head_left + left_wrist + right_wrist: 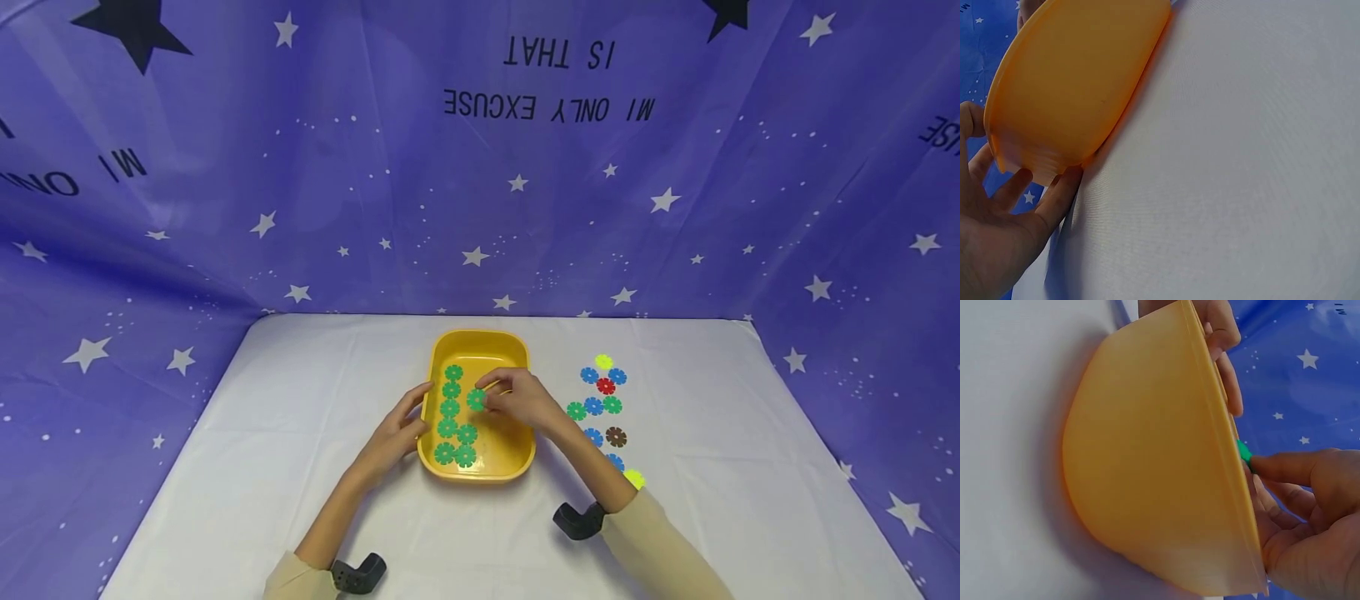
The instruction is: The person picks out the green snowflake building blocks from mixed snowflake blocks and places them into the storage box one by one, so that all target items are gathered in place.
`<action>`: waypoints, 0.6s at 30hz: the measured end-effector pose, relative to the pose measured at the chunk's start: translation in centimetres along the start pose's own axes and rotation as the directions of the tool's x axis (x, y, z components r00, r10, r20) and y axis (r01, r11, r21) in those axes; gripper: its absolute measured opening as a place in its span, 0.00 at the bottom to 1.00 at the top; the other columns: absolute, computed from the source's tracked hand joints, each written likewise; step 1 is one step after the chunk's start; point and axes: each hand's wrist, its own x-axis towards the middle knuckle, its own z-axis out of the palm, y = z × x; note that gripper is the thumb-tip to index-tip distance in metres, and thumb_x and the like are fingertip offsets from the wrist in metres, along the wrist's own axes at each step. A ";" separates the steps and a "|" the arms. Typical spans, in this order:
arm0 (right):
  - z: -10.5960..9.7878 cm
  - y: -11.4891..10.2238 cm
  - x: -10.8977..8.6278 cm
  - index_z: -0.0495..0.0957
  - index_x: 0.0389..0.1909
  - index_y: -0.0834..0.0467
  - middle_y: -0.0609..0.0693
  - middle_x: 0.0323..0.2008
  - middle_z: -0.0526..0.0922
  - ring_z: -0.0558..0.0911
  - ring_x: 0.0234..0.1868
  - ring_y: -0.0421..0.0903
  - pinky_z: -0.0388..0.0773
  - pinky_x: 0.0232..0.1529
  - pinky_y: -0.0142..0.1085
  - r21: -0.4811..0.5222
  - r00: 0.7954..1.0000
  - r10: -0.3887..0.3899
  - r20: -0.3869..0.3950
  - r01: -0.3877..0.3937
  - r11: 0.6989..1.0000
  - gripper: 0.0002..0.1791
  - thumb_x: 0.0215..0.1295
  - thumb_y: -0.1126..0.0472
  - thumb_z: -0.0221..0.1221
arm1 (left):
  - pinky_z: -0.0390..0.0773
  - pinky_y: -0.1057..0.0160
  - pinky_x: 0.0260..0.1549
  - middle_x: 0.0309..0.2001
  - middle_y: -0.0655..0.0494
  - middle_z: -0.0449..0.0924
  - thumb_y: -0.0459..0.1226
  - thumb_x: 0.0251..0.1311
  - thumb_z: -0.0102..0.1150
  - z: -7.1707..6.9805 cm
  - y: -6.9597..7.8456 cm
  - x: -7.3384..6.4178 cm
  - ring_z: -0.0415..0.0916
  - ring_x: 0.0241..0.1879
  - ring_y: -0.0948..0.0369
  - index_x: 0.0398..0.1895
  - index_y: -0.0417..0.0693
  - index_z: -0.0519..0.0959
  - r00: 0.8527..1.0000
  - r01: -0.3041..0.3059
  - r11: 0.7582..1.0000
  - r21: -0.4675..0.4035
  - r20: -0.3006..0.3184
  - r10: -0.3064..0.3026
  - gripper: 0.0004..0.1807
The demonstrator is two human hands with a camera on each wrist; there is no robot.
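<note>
My right hand (521, 400) is over a yellow plastic tray (506, 458), pinching a green snowflake building disc (476, 400) between thumb and fingertips. In the right wrist view that green disc (1244, 454) shows just past the rim. My left hand (393, 433) holds the tray's left side. In the left wrist view, its fingers (1060, 194) press the outer wall while another fingertip sits at the rim. Inside the tray, several green discs (449, 408) form a column along the left, with two more beside its lower end.
Right of the tray, several loose discs lie on the white tablecloth (720, 500): yellow (603, 362), blue (593, 406), red (606, 386), green (612, 404) and brown (616, 437). My right forearm partly covers the nearer ones. A purple star-patterned curtain (472, 217) surrounds the table's far and side edges.
</note>
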 end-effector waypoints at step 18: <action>1.9 0.2 2.3 0.84 0.42 0.64 0.48 0.23 0.83 0.80 0.24 0.45 0.77 0.28 0.31 -0.260 1.000 0.019 -0.002 -0.019 0.965 0.12 0.57 0.72 0.59 | 0.81 0.52 0.52 0.77 0.43 0.51 0.32 0.63 0.51 0.0 -0.1 0.1 0.65 0.66 0.41 0.76 0.62 0.60 1.000 0.008 1.000 -0.001 -0.005 -0.008 0.37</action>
